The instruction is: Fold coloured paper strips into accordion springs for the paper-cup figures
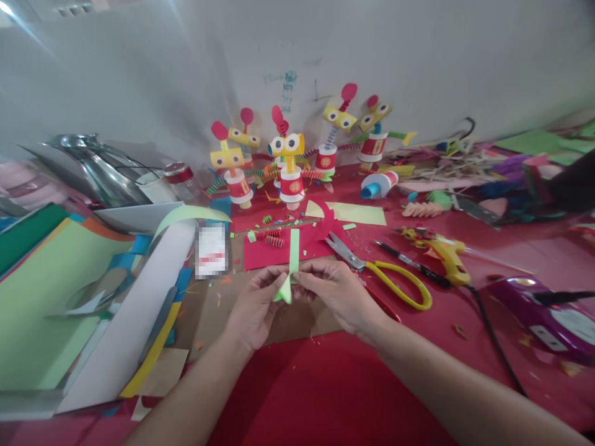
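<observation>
My left hand [254, 308] and my right hand [335, 292] meet at the table's middle, both pinching a light green paper strip [292, 259]. The strip runs away from me over a red paper sheet [283, 249], and its near end is folded into a point between my fingertips. Yellow-handled scissors [385, 274] lie just right of my right hand. Small folded paper springs [273, 239] rest on the red sheet beyond the strip.
Several paper-cup figures with googly eyes [290, 168] stand at the back by the wall. A yellow glue gun [444, 253] and a purple device [546, 316] sit right. Stacked coloured paper sheets [65, 291] fill the left. A metal kettle [100, 167] stands back left.
</observation>
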### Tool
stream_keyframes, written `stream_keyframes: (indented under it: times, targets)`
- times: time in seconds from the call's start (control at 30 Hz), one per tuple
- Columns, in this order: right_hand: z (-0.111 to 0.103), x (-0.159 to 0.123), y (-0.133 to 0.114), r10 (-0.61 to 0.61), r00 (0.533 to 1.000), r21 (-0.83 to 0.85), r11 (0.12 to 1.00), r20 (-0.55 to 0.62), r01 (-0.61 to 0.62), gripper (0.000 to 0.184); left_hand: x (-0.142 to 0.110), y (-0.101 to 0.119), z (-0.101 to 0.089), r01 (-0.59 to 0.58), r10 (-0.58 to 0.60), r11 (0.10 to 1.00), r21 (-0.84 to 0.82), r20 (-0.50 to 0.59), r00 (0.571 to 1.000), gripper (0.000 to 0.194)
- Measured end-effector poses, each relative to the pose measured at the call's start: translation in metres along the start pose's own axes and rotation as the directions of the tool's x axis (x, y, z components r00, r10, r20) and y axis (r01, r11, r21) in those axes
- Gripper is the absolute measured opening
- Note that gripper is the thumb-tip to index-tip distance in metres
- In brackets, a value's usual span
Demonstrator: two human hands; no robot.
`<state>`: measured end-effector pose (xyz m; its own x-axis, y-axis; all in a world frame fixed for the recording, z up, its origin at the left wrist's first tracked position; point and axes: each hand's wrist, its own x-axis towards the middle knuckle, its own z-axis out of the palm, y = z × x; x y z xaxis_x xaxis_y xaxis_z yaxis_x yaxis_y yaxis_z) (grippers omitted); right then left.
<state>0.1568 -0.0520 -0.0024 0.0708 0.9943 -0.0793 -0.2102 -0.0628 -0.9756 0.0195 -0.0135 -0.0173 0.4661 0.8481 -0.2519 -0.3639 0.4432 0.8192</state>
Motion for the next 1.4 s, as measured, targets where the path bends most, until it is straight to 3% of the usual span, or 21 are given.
stream_keyframes:
  times: [0.4, 0.6, 0.77, 0.93, 1.1, 1.2, 1.33, 1.4]
  targets:
    - [-0.005, -0.001, -0.006, 0.046, 0.997, 0.01, 0.999, 0.063, -0.046, 0.026, 0.002, -0.002, 0.0, -0.171, 0.184, 0.964, 0.205, -0.048, 0.982, 0.024]
    - [-0.004, 0.0, -0.003, -0.037, 0.994, -0.009, 0.999, 0.106, 0.038, 0.019, 0.003, -0.008, -0.001, -0.241, 0.258, 0.946, 0.218, -0.053, 0.965, 0.019]
    - [-0.002, 0.0, 0.004, 0.018, 0.992, 0.113, 0.993, 0.128, -0.032, 0.024, 0.005, -0.01, 0.001, -0.273, 0.308, 0.942, 0.194, -0.182, 0.934, 0.018]
    - [-0.001, 0.002, 0.007, 0.05, 0.999, 0.104, 0.993, -0.001, -0.049, 0.018, 0.002, -0.008, 0.006, -0.248, 0.262, 0.963, 0.106, -0.145, 0.954, 0.013]
    - [-0.001, 0.005, 0.011, 0.013, 0.997, 0.018, 1.0, -0.076, -0.012, 0.017, 0.0, -0.004, 0.006, -0.147, 0.147, 0.989, 0.015, -0.132, 0.98, 0.013]
    - [-0.002, 0.006, 0.014, -0.004, 0.998, -0.023, 1.0, -0.067, 0.002, 0.017, 0.001, 0.0, 0.003, -0.11, 0.118, 0.991, 0.076, -0.106, 0.987, 0.014]
    - [-0.003, 0.006, 0.017, -0.023, 0.996, -0.1, 0.995, -0.081, 0.015, 0.016, 0.003, 0.004, -0.001, -0.139, 0.17, 0.956, 0.259, -0.101, 0.98, 0.017]
    - [-0.004, 0.005, 0.016, -0.06, 0.995, -0.149, 0.988, -0.076, 0.049, 0.015, 0.003, 0.005, -0.002, -0.119, 0.149, 0.971, 0.21, -0.135, 0.98, 0.016]
